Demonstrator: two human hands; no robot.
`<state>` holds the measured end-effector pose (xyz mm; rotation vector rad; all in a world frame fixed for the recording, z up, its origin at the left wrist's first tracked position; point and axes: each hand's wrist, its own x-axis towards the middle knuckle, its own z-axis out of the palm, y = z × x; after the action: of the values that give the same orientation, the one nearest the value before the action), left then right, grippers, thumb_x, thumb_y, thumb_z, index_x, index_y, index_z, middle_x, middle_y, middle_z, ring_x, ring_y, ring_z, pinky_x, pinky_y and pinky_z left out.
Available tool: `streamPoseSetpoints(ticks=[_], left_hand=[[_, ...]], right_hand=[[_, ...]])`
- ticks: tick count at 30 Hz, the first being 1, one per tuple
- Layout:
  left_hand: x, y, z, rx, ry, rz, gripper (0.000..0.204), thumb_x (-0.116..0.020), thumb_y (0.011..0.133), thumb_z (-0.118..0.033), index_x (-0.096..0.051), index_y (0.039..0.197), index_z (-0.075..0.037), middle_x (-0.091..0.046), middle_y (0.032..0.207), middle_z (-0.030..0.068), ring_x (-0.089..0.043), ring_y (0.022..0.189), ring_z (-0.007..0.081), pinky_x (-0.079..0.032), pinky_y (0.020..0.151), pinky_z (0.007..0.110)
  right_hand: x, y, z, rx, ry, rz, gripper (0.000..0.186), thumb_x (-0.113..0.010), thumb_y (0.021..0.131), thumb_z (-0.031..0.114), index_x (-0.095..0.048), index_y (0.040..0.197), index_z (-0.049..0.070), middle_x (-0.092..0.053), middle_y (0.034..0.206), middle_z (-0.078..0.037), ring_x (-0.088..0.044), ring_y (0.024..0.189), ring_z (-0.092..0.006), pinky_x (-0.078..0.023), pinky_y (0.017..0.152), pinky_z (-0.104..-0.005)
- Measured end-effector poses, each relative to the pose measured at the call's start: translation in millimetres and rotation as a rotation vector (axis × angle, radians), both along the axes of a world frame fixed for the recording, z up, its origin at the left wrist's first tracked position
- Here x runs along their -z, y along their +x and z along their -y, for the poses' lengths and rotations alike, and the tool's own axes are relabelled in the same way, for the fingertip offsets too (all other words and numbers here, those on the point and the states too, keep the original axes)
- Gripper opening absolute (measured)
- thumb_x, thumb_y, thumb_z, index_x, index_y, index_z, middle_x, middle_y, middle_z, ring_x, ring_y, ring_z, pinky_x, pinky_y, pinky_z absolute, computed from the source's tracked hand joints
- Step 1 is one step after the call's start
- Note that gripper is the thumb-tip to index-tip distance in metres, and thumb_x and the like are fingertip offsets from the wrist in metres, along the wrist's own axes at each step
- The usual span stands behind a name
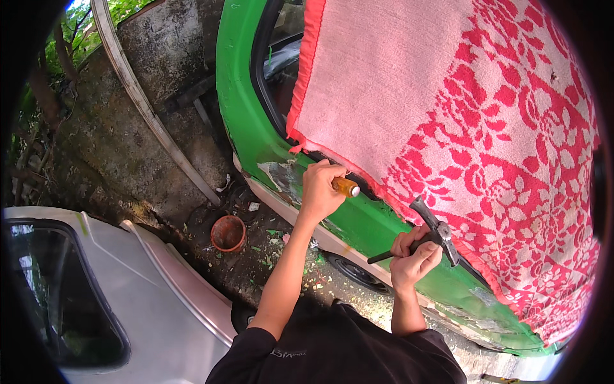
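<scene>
My left hand [322, 192] is closed around a tool with an amber handle [345, 186] and a bright metal end cap. The cap points toward my right hand, and the tool's working end is hidden. It is held beside the green body panel [364, 224] of a vehicle, just below its window line. In my right hand [412, 259] is a hammer [437, 232], gripped close to its dark metal head, with the thin handle end sticking out to the left. A pink and red floral towel [384, 83] drapes over the vehicle's windows and hangs down to both hands.
Behind me on the left stands a silver car [153, 307]. A reddish-brown bucket [228, 233] sits on the ground between the vehicles, among scattered green flakes. The green vehicle's wheel [358, 272] shows below the panel. A stained wall [109, 128] and a long curved strip [144, 105] are farther off.
</scene>
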<state>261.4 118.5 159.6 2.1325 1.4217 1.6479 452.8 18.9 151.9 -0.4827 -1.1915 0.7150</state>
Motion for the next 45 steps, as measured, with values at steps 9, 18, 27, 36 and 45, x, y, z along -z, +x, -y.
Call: streamPoseSetpoints(ticks=[9,18,27,36,45], left_hand=[[-2.8,-2.7,5.3,0.002,-0.050,0.003,0.027,-0.073,0.060,-0.004,-0.047,0.065,-0.001,-0.047,0.058,0.0112,-0.048,0.060,0.0304,-0.036,0.059,0.040],[0.5,-6.7,2.3,0.026,0.029,0.015,0.032,-0.072,0.063,-0.002,-0.039,0.062,-0.001,-0.039,0.055,0.0103,-0.039,0.055,0.0241,-0.029,0.052,0.038],[-2.2,0.6,1.0,-0.018,0.027,0.022,0.029,-0.071,0.061,-0.001,-0.042,0.062,0.000,-0.041,0.055,0.0108,-0.043,0.056,0.0267,-0.031,0.053,0.040],[3.1,-0.5,-0.6,-0.044,-0.049,0.003,0.022,-0.072,0.059,-0.003,-0.051,0.067,-0.003,-0.053,0.061,0.0095,-0.053,0.065,0.0304,-0.038,0.065,0.040],[0.8,-1.9,1.6,-0.067,-0.028,0.030,0.024,-0.072,0.060,-0.003,-0.048,0.065,-0.003,-0.049,0.058,0.0098,-0.051,0.062,0.0300,-0.038,0.064,0.039]], right_hand=[[-4.7,-1.3,-7.3,0.056,0.011,-0.060,0.046,-0.042,0.107,0.044,-0.046,0.092,0.001,-0.033,0.055,0.002,-0.029,0.045,-0.0042,-0.020,0.041,-0.0242],[-4.0,-18.5,-4.5,0.080,-0.146,0.073,0.048,-0.041,0.107,0.043,-0.050,0.093,-0.002,-0.036,0.057,0.000,-0.030,0.043,-0.0061,-0.022,0.041,-0.0240],[7.4,0.1,-21.3,0.258,-0.197,0.430,0.038,-0.043,0.108,0.034,-0.050,0.087,0.002,-0.039,0.060,0.003,-0.036,0.049,-0.0053,-0.024,0.042,-0.0237],[8.9,-0.4,-21.9,0.208,-0.210,0.353,0.038,-0.043,0.108,0.034,-0.051,0.090,0.002,-0.038,0.060,0.002,-0.036,0.048,-0.0049,-0.025,0.041,-0.0223],[5.1,4.5,-25.3,0.233,-0.183,0.382,0.042,-0.042,0.108,0.035,-0.043,0.079,0.006,-0.035,0.056,0.002,-0.031,0.045,-0.0057,-0.022,0.040,-0.0256]])
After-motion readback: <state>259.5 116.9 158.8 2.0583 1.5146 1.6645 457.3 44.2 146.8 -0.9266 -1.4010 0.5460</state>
